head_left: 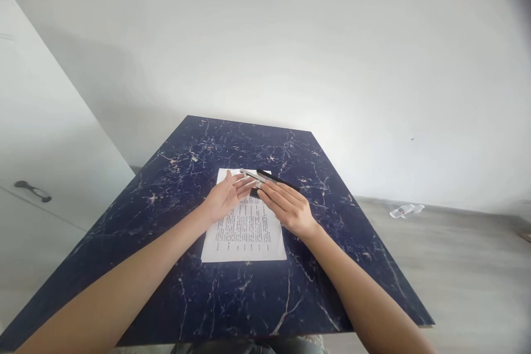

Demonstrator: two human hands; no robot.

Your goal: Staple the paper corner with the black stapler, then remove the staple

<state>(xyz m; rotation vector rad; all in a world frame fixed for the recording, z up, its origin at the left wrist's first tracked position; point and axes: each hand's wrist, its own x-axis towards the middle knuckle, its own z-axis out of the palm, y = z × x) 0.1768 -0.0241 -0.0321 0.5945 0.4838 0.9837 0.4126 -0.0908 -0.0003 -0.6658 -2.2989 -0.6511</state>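
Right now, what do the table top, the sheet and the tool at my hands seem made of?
Table top: dark blue veined marble look, glossy; possibly printed laminate. Sheet: thin white matte paper with printed lines. Tool: shiny silver metal arm, black part probably plastic.

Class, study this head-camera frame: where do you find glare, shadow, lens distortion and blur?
Head view: glare whitens the wall beyond the table; a soft shadow lies on the wall at left; wide-angle distortion splays the table's sides, and the top right corner is dark; the print on the sheet is too fine to read; the left hand and right hand look sharp.
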